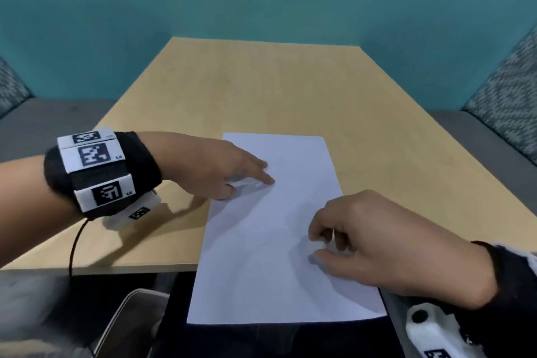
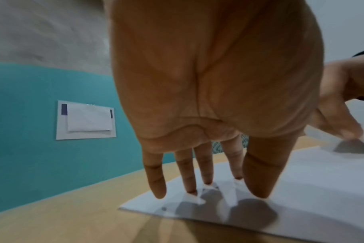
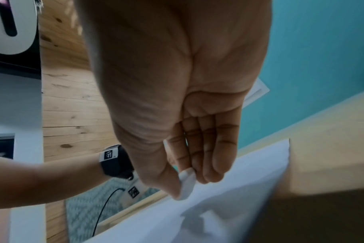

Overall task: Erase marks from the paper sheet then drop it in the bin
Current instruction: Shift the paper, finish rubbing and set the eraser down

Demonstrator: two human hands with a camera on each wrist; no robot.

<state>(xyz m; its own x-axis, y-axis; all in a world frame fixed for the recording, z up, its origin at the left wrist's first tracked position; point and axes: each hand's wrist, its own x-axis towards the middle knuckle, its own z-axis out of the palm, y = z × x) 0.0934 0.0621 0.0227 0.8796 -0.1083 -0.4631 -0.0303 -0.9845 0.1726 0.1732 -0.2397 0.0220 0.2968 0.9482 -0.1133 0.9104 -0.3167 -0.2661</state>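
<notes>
Right hand [image 1: 386,244] low in head view, thumb and fingers pinching a small white eraser [image 3: 186,184] just above the paper sheet [image 1: 270,241]. Sheet lies flat on the wooden table [image 1: 261,87], near edge hanging over the table's front. Left hand [image 1: 229,168] reaches in from the left, fingers [image 2: 189,174] straight, tips pressing the sheet's far left part. Bin not seen.

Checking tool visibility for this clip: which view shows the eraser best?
The right wrist view: the white eraser sits pinched between thumb and fingers above the paper. The head view shows only a sliver; the left wrist view only a blur.
</notes>
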